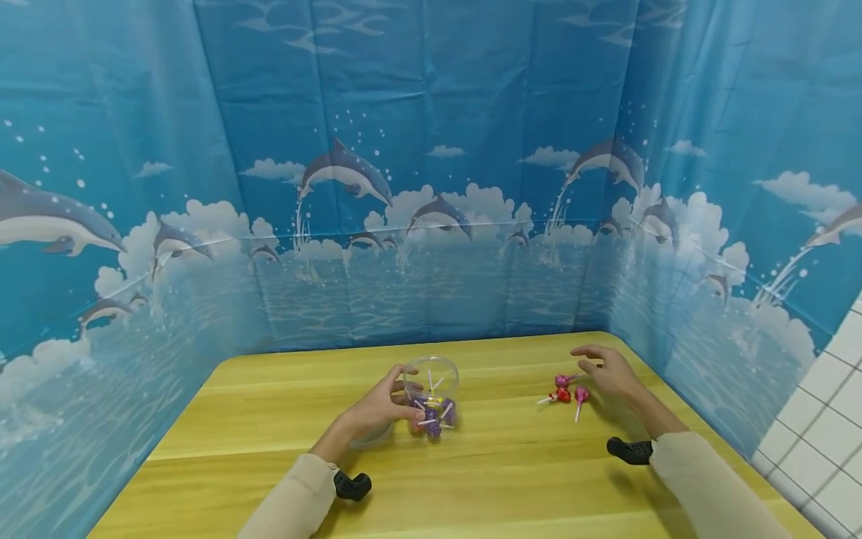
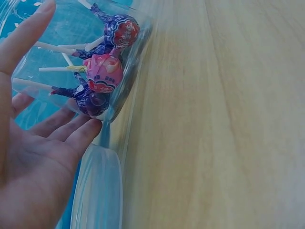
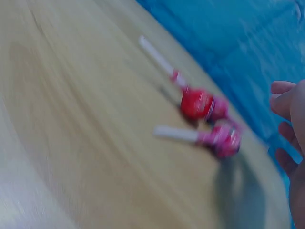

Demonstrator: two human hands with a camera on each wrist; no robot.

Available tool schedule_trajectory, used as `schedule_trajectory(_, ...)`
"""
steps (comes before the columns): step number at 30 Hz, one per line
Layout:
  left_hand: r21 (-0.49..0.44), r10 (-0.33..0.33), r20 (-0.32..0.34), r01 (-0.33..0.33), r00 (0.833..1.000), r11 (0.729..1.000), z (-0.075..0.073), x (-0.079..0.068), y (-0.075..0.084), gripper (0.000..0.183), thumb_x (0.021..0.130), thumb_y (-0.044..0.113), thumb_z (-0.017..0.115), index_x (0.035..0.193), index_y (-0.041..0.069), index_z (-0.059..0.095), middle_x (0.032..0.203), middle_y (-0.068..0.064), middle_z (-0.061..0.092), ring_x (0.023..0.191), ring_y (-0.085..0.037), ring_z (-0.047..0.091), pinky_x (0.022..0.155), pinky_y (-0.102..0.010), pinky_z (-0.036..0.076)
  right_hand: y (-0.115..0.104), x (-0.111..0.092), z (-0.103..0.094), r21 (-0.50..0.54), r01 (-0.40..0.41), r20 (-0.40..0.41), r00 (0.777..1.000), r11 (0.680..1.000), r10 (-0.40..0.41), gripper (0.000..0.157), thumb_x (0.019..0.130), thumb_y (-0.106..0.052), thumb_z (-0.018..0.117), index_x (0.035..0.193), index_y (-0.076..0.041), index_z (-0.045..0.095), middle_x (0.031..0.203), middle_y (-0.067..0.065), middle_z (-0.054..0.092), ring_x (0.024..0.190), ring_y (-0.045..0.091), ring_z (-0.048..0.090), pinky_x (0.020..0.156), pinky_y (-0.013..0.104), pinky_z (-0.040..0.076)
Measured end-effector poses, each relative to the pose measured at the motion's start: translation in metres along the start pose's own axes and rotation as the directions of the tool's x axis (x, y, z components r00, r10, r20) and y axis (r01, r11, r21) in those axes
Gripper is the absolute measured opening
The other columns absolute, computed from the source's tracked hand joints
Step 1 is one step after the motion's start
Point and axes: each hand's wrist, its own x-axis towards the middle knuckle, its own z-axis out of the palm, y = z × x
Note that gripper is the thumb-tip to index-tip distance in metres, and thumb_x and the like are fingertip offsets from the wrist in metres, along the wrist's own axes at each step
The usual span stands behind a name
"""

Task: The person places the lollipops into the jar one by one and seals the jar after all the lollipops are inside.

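Note:
My left hand (image 1: pixel 378 412) grips a clear plastic jar (image 1: pixel 456 374) from its left side, thumb in front and fingers behind. Several lollipops in purple wrappers (image 1: pixel 432 428), a pink-wrapped one (image 2: pixel 103 74) and some yellow show inside, white sticks pointing various ways. To the right, my right hand (image 1: pixel 609 374) hovers just beside three loose lollipops, fingers loosely bent and holding nothing. Of these, one is red (image 1: pixel 563 394), one pink lollipop (image 1: pixel 581 393) lies nearest me, and another pink lollipop (image 1: pixel 563 380) lies behind, its stick toward my hand.
A round translucent lid (image 2: pixel 97 191) lies on the table beside the jar, partly behind my left wrist in the head view. The yellow wood-grain table (image 1: pixel 498 479) meets a blue dolphin-print curtain (image 1: pixel 431 292) at the back and sides. White tiles (image 1: pixel 818 442) show at far right.

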Motion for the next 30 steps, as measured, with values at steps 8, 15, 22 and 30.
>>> schedule_trajectory(8,0.029,-0.006,-0.002,0.006,1.0,1.0,-0.003,0.0,0.003,0.072,0.093,0.02,0.081,0.149,0.014,0.036,0.149,-0.027,0.045,0.129,-0.034,0.056,0.102,-0.05,0.048,0.042,-0.012,0.015,-0.103,-0.036,-0.091,0.996,0.994,0.027,0.03,0.108,-0.013,0.057,0.128,0.007,0.066,0.126,0.031,0.063,0.116,0.052,0.058,0.094,0.064,0.046)
schedule_trajectory(15,0.012,0.004,-0.002,-0.004,1.0,1.0,-0.001,0.0,0.004,0.075,0.092,0.021,0.081,0.152,0.014,0.036,0.148,-0.028,0.046,0.13,-0.036,0.055,0.103,-0.051,0.047,0.043,-0.015,0.014,-0.154,-0.019,-0.096,0.995,0.988,0.004,0.024,0.106,-0.013,0.06,0.118,0.005,0.071,0.115,0.026,0.068,0.107,0.048,0.061,0.091,0.064,0.048)
schedule_trajectory(22,0.016,-0.009,0.01,0.009,1.0,1.0,0.0,-0.001,0.006,0.075,0.092,0.022,0.081,0.152,0.015,0.036,0.149,-0.027,0.045,0.13,-0.035,0.056,0.103,-0.051,0.047,0.047,-0.016,0.016,-0.227,0.025,-0.054,0.998,0.974,-0.038,0.014,0.102,-0.008,0.065,0.107,-0.001,0.077,0.099,0.013,0.073,0.09,0.033,0.066,0.077,0.051,0.053)
schedule_trajectory(30,0.017,-0.004,0.0,0.004,1.0,1.0,-0.001,-0.002,0.004,0.073,0.093,0.019,0.08,0.151,0.012,0.036,0.147,-0.027,0.046,0.129,-0.036,0.056,0.103,-0.051,0.047,0.042,-0.012,0.015,-0.195,-0.023,-0.072,0.997,0.98,0.009,0.019,0.105,-0.011,0.062,0.108,0.002,0.074,0.1,0.016,0.071,0.091,0.036,0.064,0.079,0.054,0.051)
